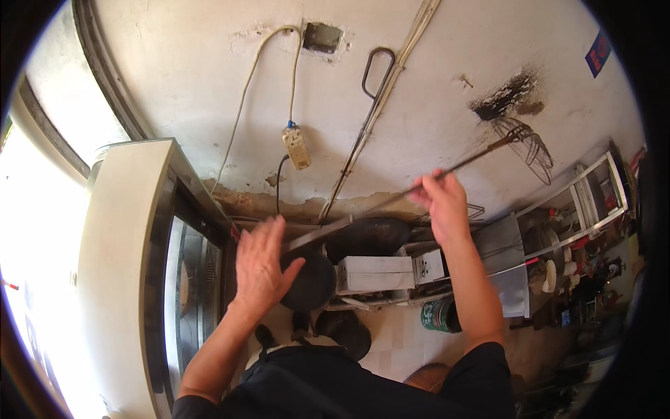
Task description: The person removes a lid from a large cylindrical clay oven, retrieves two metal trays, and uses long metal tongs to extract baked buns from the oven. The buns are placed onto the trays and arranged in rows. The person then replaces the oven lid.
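Observation:
My right hand (pixel 445 207) is closed around the long, dark rod of a wire strainer (pixel 471 157). The strainer slants across in front of the wall, its wire basket (pixel 531 152) up at the right and the paler, blurred end of its handle (pixel 319 234) down at the left. Beside that lower end is my left hand (pixel 260 267), fingers extended and thumb spread, with nothing gripped. Whether the handle's tip touches the left palm is hidden. Beneath the left hand lies a dark round pan or lid (pixel 309 282).
A tall cabinet with a glass front (pixel 183 293) stands at the left. A socket block (pixel 296 149) dangles on a cable, and a hooked metal rod (pixel 366 120) hangs on the wall. Below are a dark wok (pixel 369 238), a white box (pixel 376 272) and a green bucket (pixel 435 316).

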Available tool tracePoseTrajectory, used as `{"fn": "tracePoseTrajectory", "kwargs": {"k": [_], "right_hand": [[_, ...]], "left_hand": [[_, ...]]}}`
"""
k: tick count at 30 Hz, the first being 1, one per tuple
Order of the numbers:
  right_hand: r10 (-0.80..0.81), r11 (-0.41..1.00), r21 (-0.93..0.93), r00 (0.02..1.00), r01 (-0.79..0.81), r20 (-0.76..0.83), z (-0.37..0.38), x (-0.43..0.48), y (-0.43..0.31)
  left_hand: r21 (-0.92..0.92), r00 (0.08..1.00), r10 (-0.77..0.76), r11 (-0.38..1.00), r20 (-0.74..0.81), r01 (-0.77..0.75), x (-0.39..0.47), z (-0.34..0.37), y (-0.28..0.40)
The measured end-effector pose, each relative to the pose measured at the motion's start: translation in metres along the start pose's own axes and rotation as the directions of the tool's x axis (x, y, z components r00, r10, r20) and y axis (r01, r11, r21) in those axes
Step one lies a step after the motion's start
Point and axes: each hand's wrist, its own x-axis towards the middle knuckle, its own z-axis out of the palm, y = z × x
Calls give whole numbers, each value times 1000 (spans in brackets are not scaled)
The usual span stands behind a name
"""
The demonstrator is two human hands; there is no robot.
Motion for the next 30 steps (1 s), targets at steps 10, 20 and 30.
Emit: {"fn": "tracePoseTrajectory", "kwargs": {"k": [10,20,30], "right_hand": [[558,682,-721,726,-125,403,-36,-41,32],[-229,393,-919,972,47,-48,76,191,150],[-46,555,-832,998,-19,-53,54,167,123]], "left_hand": [[-178,816,-232,910,529,373,-171,83,-35],[-1,704,-302,919,643,395,-226,60,-27],[-32,697,-282,916,659,400,-231,58,-17]]}}
